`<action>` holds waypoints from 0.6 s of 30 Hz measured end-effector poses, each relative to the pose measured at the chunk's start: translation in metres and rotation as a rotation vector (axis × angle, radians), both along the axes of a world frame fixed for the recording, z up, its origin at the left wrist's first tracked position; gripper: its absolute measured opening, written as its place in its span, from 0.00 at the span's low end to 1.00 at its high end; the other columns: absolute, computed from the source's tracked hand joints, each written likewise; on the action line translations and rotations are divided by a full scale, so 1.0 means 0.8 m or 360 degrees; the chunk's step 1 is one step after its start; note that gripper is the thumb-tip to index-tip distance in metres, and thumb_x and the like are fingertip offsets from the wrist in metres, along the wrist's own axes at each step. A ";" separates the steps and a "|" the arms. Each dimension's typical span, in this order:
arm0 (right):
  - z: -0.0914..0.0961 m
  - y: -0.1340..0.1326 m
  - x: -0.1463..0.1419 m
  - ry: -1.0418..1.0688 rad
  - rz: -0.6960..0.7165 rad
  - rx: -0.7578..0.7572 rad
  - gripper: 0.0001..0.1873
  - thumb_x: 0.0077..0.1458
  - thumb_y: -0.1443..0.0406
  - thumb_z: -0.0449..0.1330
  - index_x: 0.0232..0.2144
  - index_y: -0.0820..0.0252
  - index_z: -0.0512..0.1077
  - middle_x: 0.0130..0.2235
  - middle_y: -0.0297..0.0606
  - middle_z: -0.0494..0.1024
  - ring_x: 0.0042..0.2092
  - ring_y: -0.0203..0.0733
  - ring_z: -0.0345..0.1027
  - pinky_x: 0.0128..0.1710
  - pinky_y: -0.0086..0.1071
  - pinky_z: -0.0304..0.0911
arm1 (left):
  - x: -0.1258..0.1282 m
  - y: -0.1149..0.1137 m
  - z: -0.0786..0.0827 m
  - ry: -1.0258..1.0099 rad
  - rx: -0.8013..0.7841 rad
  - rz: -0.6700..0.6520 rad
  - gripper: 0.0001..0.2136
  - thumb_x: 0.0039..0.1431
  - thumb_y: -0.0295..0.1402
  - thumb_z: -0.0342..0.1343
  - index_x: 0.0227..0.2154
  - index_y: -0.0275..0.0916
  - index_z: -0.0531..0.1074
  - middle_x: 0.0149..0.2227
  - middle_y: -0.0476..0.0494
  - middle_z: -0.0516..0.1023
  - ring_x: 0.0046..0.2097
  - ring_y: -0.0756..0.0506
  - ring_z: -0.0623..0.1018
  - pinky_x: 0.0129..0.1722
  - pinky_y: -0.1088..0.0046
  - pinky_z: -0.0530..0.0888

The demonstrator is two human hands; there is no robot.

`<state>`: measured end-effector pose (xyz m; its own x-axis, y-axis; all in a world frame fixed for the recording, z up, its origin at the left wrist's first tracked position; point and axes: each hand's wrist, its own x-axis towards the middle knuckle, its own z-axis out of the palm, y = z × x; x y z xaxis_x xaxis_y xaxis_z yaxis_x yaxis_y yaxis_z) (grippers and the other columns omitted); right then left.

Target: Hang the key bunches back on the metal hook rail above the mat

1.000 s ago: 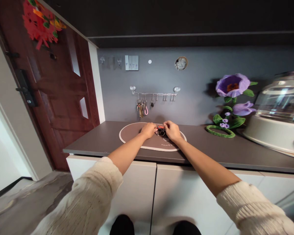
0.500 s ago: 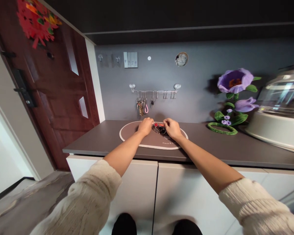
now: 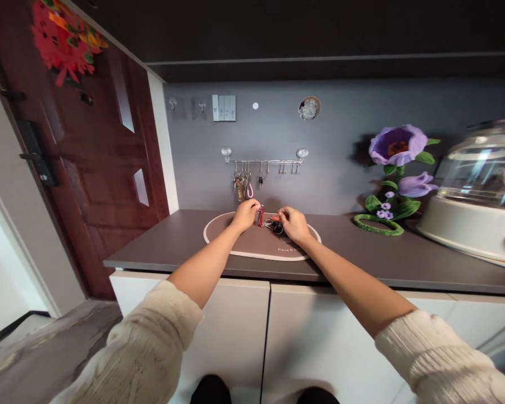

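Observation:
My left hand (image 3: 246, 215) is pinched closed on a bunch of keys with a red piece (image 3: 261, 216), which hangs from the fingertips just over the mat. My right hand (image 3: 293, 222) is closed at the right of a second bunch of keys (image 3: 273, 225), with black and orange parts and metal rings. Its fingertips are at the orange piece (image 3: 275, 218); their exact hold is partly hidden. Under both hands lies a brown oval mat (image 3: 252, 244) with a pale rim.
Behind the mat, a clear hook rail (image 3: 273, 162) on the wall holds several keys (image 3: 239, 188). A purple fabric flower (image 3: 398, 147) and a white appliance with a clear cover (image 3: 463, 221) stand to the right. A dark red door (image 3: 105, 151) is at left.
My left hand has lifted the keys with the red piece up and leftward, away from the other bunch. My right hand stays at nearly the same place.

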<state>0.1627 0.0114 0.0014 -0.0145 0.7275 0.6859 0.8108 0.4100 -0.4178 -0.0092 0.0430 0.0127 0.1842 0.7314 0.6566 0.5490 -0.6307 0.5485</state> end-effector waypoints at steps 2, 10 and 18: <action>0.000 0.000 0.000 0.0002 0.0020 0.0025 0.10 0.52 0.66 0.50 0.30 0.59 0.71 0.33 0.40 0.76 0.35 0.39 0.67 0.38 0.31 0.58 | 0.000 0.001 0.002 -0.0101 -0.0030 -0.0082 0.07 0.55 0.28 0.45 0.28 0.36 0.69 0.30 0.48 0.74 0.34 0.50 0.71 0.38 0.75 0.67; 0.002 -0.003 -0.002 0.0016 0.0093 0.0059 0.11 0.52 0.64 0.49 0.30 0.59 0.71 0.30 0.38 0.75 0.34 0.39 0.66 0.38 0.31 0.58 | 0.002 -0.006 0.011 -0.0419 -0.0180 -0.0352 0.06 0.54 0.29 0.47 0.28 0.34 0.68 0.31 0.45 0.75 0.36 0.50 0.73 0.41 0.73 0.67; 0.007 -0.012 -0.007 0.0066 0.0180 0.0155 0.12 0.53 0.62 0.48 0.32 0.58 0.70 0.32 0.38 0.75 0.34 0.39 0.66 0.39 0.32 0.58 | 0.005 -0.005 0.013 -0.0616 -0.0347 -0.0543 0.08 0.53 0.34 0.50 0.31 0.33 0.68 0.34 0.43 0.75 0.36 0.50 0.73 0.37 0.73 0.69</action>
<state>0.1574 0.0019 0.0070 -0.0627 0.6530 0.7547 0.7399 0.5379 -0.4040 -0.0056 0.0391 0.0232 0.2099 0.7990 0.5635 0.0660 -0.5866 0.8072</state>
